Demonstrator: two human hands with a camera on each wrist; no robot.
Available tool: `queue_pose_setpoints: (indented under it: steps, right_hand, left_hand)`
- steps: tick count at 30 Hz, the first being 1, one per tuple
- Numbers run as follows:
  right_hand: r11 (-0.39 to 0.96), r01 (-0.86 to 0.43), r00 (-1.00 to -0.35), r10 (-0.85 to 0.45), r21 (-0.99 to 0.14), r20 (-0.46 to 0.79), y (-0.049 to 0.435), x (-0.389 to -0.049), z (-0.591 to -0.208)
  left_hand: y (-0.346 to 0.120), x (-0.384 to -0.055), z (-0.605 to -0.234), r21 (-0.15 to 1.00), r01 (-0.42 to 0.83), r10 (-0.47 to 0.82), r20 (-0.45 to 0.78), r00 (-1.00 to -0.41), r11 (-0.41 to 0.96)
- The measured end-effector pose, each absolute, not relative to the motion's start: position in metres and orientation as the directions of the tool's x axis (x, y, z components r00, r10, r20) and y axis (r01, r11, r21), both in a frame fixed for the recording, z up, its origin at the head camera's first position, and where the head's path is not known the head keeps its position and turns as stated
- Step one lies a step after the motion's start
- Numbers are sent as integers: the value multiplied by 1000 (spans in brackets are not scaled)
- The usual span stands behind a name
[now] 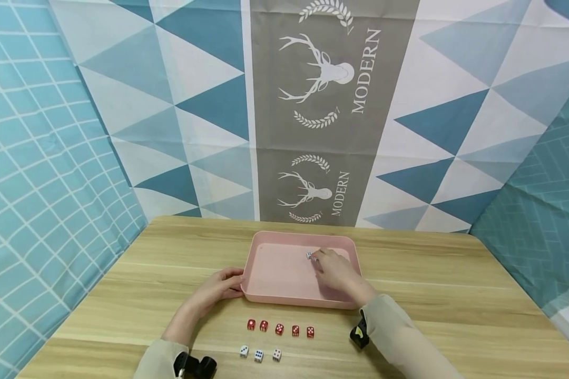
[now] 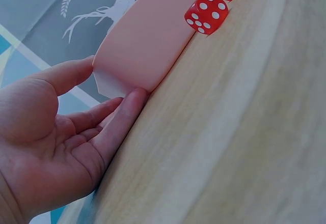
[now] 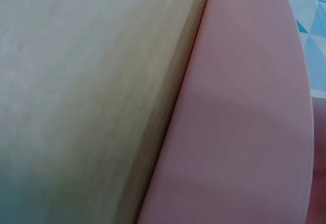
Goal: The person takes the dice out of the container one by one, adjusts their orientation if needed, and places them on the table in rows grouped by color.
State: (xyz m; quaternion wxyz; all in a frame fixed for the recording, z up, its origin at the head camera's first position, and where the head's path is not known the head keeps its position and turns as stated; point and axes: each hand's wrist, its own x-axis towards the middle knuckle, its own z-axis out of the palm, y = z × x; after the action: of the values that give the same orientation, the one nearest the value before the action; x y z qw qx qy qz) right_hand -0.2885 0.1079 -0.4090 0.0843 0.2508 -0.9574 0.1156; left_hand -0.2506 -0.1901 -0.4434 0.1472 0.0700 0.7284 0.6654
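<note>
A pink tray (image 1: 284, 273) lies on the wooden table. At its left front corner my left hand (image 1: 222, 287) holds the wall, thumb (image 2: 76, 74) at the rim and fingers low against the outside. Inside the tray, toward the back right, my right hand (image 1: 335, 269) reaches down with bent fingers. Right at its fingertips is a white die (image 1: 308, 255), and a second white die (image 1: 314, 259) is partly covered by the fingers. Whether the fingers pinch a die I cannot tell. The right wrist view shows mostly the tray's outer wall (image 3: 229, 122), with the fingers hidden.
In front of the tray, several red dice (image 1: 279, 329) stand in a row. Nearer me are three white dice with dark pips (image 1: 258, 356). Patterned cloth (image 1: 208, 131) hangs behind the table (image 1: 436, 295) and along both sides.
</note>
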Motion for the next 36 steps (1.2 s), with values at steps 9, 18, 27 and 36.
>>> queue_pose_setpoints:
  steps: [9,18,27,36]
  right_hand:
    - [850,-444,-893,-393,-284,219,105,-288,-411]
    - [860,-399,-916,-359,-317,179,103,-290,-414]
    - [844,-391,-920,-359,-367,155,103,-283,-410]
    - [815,-440,-896,-376,-377,235,103,-267,-404]
  left_hand:
    - [-191,-250,-443,990,-94,302,-121,-946,104]
    - [-193,-250,-444,991,-92,308,-118,-944,98]
    - [-191,-252,-443,990,-89,304,-118,-945,108]
    - [-190,-252,-443,990,-88,299,-118,-947,112]
